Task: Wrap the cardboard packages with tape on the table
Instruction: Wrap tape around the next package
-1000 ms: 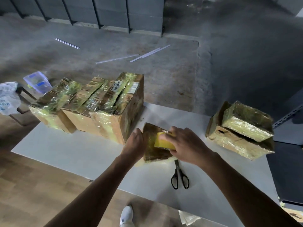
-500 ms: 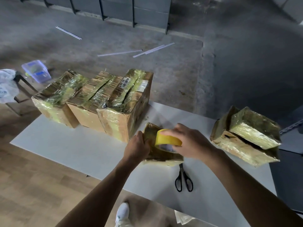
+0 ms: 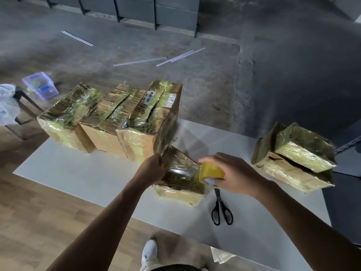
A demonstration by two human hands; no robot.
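Note:
A small cardboard package [image 3: 178, 176], covered in shiny clear tape, lies on the white table [image 3: 82, 169] in front of me. My left hand [image 3: 151, 169] grips its left edge. My right hand [image 3: 232, 173] holds a yellow tape roll [image 3: 212, 172] against the package's right side, with a strip of tape stretched from the roll over the package's top. Three taller wrapped packages [image 3: 121, 122] stand in a row at the table's far left. Two more wrapped packages [image 3: 297, 159] are stacked at the far right.
Black scissors [image 3: 221, 209] lie on the table just right of the package, below my right hand. A clear plastic box [image 3: 40, 85] and white strips [image 3: 179, 55] lie on the concrete floor beyond. A white shoe [image 3: 149, 253] shows below the table's near edge.
My right hand has drawn the tape roll rightward across the package's top to its right side, pulling tape out. My left hand keeps holding the left edge.

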